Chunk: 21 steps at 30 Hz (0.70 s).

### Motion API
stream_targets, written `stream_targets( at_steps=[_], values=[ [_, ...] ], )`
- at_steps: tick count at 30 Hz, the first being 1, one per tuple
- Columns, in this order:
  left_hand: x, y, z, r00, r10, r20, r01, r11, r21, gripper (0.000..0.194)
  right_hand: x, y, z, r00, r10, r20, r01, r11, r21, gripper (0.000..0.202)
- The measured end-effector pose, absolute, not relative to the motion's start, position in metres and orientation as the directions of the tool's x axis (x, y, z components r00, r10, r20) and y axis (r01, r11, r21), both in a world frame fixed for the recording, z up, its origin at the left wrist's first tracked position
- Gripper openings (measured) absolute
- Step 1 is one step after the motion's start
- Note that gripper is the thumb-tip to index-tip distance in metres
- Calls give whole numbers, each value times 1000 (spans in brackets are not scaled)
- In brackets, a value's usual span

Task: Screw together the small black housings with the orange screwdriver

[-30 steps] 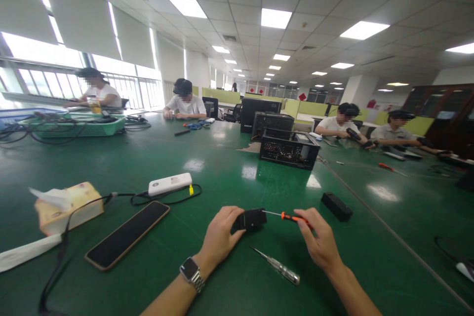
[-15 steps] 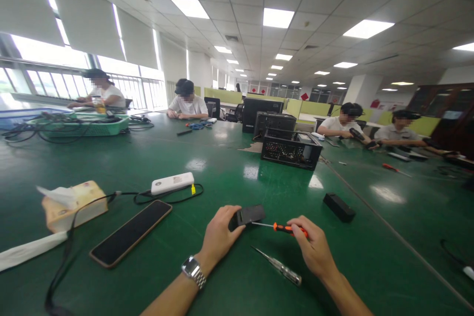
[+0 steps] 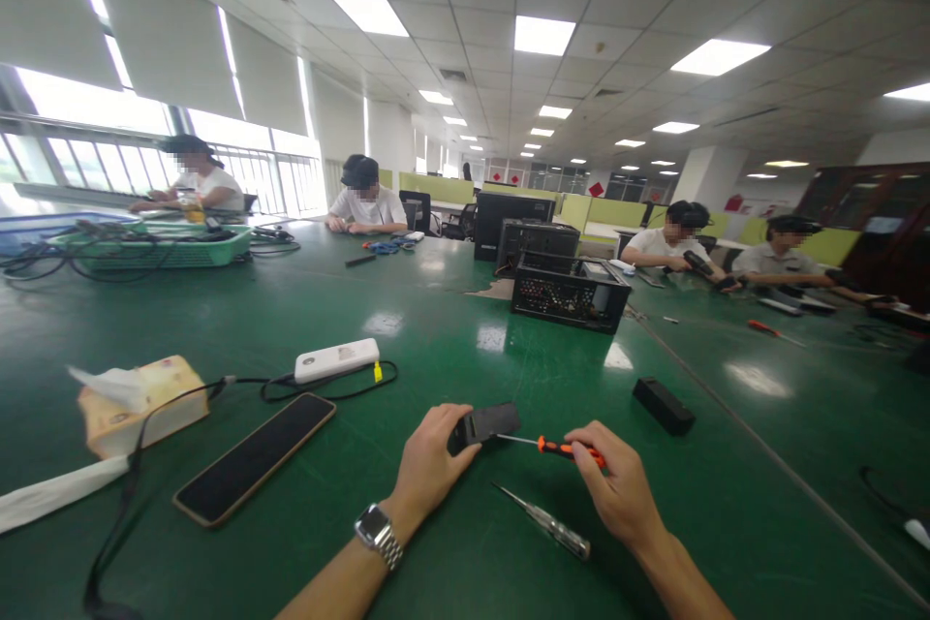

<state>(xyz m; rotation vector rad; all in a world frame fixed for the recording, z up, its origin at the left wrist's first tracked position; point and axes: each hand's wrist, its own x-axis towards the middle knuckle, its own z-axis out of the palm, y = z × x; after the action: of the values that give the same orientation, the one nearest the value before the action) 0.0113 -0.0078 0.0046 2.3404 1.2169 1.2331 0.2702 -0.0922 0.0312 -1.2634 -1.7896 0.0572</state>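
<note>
Screwdriver in right grip, black block in left grip

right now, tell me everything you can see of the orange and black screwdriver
The screwdriver has an orange and black handle, seemingly plastic, and a thin, metallic shaft. The right hand grips its handle above the green table. It points left, tip at the near edge of the black block; whether they touch is unclear.
</note>
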Motion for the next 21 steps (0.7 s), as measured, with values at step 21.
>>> stream_targets(
  at_steps=[21],
  values=[
    [11, -10, 7, 324, 758, 566, 550, -638, 540, 38, 269, -94, 32, -77, 748, 660, 723, 497, -479, 24]
  ],
)
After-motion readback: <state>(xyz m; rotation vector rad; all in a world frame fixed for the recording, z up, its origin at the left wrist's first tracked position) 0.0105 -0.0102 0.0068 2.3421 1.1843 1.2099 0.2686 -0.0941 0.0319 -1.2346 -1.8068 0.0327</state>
